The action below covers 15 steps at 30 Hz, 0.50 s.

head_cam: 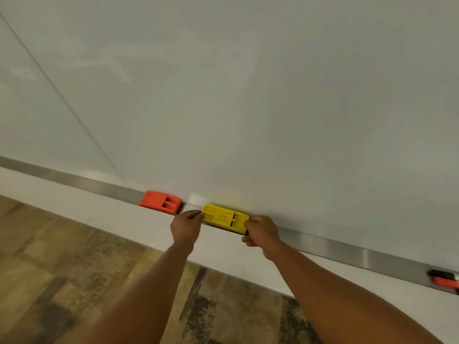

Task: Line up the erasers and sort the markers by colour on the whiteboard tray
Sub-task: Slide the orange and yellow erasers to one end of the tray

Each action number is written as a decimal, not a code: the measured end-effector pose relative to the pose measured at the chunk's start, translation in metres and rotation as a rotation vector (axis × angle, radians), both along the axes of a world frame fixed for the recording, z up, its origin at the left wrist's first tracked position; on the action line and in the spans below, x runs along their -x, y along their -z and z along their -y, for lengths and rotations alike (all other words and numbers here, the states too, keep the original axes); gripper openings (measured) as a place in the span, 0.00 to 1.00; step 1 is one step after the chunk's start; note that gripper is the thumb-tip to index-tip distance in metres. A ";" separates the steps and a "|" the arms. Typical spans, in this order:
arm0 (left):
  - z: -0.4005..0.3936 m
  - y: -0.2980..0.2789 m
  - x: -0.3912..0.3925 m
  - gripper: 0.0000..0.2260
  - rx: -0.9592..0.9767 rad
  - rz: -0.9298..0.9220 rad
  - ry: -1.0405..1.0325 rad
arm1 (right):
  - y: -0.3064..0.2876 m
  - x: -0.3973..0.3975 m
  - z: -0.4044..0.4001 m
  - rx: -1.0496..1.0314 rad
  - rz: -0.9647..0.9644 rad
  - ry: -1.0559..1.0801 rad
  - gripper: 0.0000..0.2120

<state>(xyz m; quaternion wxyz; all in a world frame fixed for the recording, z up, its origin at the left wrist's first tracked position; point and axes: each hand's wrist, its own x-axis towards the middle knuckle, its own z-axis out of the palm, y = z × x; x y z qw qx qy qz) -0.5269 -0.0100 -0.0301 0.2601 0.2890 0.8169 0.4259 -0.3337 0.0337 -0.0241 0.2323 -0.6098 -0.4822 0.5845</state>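
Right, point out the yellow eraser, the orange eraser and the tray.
yellow eraser (224,218): head view, middle of its top face.
orange eraser (159,201): head view, on its smooth top, left part.
tray (347,249): head view, bare metal strip right of the hands.

One head-worn view looks forward and down, tilted, close to the grey-white glossy whiteboard (248,95), its long brushed-metal tray (335,247) running diagonally, patterned wood-look floor (74,269) below.
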 end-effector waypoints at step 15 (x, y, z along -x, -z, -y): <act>-0.009 0.030 0.056 0.12 -0.006 0.032 -0.193 | 0.019 0.080 -0.017 0.065 -0.025 -0.127 0.08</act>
